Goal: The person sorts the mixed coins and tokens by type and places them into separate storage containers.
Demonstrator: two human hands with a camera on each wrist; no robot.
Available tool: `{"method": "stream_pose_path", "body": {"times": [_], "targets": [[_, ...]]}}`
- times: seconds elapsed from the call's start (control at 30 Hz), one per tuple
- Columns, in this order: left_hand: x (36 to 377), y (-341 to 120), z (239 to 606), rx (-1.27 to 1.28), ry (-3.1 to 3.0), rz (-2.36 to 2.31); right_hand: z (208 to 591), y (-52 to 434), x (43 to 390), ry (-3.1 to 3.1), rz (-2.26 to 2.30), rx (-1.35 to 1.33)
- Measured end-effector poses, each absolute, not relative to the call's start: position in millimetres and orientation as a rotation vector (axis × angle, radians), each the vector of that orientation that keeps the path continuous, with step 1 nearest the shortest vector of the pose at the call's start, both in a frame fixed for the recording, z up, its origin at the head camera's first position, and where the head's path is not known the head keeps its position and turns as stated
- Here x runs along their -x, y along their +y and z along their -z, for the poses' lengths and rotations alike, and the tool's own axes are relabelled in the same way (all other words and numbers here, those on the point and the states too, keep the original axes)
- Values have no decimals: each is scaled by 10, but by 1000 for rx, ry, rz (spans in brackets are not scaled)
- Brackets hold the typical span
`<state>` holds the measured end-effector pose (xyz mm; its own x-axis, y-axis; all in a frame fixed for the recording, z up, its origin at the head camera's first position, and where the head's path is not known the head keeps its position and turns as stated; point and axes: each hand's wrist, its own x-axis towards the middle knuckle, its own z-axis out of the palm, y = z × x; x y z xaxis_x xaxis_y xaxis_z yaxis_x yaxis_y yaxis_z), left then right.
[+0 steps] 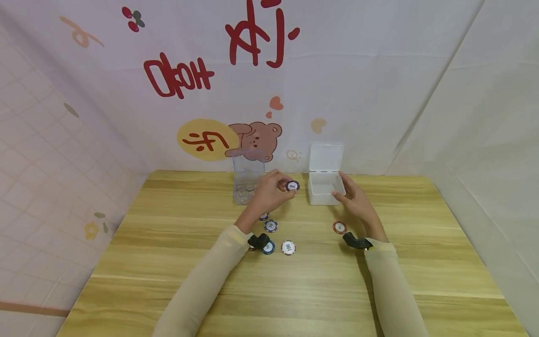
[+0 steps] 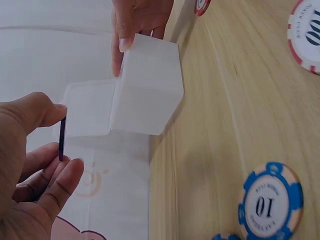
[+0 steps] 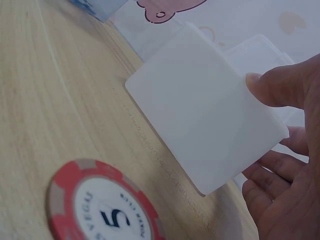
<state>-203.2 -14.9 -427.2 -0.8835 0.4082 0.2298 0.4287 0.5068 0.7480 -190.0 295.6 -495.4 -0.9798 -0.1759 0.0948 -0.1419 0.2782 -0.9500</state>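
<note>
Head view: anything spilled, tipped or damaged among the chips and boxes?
Nothing stands out. The white box sits upright, lid open, held by the right hand. The left hand pinches a dark chip. Loose chips lie flat on the table.

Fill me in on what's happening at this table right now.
A person sits at a wooden table with poker chips scattered on it. The left hand pinches a dark poker chip in the air, next to a white plastic box whose hinged lid stands open. The right hand steadies that box, thumb on its side wall. A red 5 chip lies near the right wrist, and blue and white chips lie by the left forearm. A clear container stands behind the left hand.
</note>
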Motion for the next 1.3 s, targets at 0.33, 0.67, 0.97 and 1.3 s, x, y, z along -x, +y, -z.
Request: {"method": "stream_pose_path", "body": {"times": [0.33, 0.67, 0.97, 1.3], "targets": [[2117, 40, 4245, 775, -2739, 1298, 4978, 2959, 1905, 2514, 1799, 294], [2231, 244, 4209, 862, -2726, 1246, 4983, 2973, 1911, 2544, 1760, 259], [2337, 420, 4231, 895, -2742, 1246, 4983, 2981, 1919, 2562, 1745, 279], [2460, 602, 4308, 842, -2797, 1200, 4773, 2887, 1831, 2504, 1778, 276]]}}
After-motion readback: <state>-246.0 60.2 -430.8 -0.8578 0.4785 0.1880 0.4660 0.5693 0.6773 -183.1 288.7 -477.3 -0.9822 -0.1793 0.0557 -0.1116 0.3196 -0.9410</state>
